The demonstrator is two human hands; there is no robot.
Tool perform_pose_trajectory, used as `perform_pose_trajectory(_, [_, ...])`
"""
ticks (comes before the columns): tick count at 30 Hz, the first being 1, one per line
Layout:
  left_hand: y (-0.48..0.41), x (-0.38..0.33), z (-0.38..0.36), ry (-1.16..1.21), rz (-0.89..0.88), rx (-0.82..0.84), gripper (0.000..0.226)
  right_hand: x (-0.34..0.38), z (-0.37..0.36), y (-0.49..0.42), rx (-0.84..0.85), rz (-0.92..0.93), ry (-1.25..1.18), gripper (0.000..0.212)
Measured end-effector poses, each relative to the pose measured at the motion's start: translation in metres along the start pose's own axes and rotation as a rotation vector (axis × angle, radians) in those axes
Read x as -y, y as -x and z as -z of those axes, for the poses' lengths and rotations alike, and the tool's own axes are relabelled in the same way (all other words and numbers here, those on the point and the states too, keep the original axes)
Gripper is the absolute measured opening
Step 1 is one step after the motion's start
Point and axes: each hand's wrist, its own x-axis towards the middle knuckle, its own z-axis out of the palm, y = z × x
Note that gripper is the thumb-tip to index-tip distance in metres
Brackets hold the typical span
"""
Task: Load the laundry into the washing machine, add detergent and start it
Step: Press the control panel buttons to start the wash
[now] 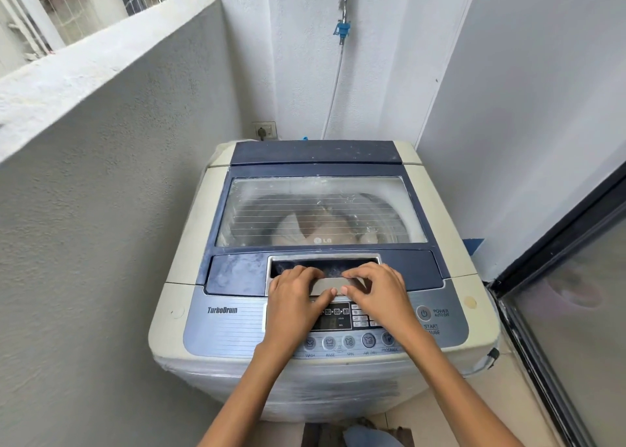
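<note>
Step in hand: working the lid (pixel 318 209) of the top-load washing machine (pixel 189 243). The lid lies flat and closed. Left hand (pixel 294 297) and right hand (pixel 376 294) both grip the lid handle (pixel 327 285), fingers curled into the recess and thumbs on the silver lip, nothing else held. Pale fabric (pixel 305 229) shows through the glass inside the drum, and more laundry (pixel 366 434) lies on the floor at the machine's foot, so loading is likely unfinished. Next move probably calls for a two-handed upward pull so the lid folds back. No detergent in view. Control panel (pixel 230 328) and power button (pixel 423 313) untouched. Narrow balcony nook: grey parapet wall (pixel 101 175) to the left, tap (pixel 342 31) with hose (pixel 333 97) and wall socket (pixel 265 130) behind, sliding glass door (pixel 576 311) to the right.
</note>
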Motion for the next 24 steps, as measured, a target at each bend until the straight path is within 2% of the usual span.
perform_pose_trajectory(12, [0.000, -0.001, 0.000, -0.019, 0.015, 0.031, 0.032, -0.001, -0.001, 0.003, -0.015, 0.004, -0.016, 0.026])
perform_pose_trajectory(16, [0.001, 0.000, 0.000, -0.064, 0.008, 0.041, 0.033, -0.002, 0.001, 0.006, -0.011, 0.056, 0.013, 0.028])
perform_pose_trajectory(20, [0.006, -0.006, -0.004, -0.124, 0.011, 0.010, 0.048, -0.007, 0.005, 0.010, 0.013, 0.145, 0.023, 0.029])
perform_pose_trajectory(24, [0.012, -0.019, -0.016, -0.163, -0.011, -0.030, 0.046, -0.020, 0.016, 0.013, 0.029, 0.207, -0.011, 0.028])
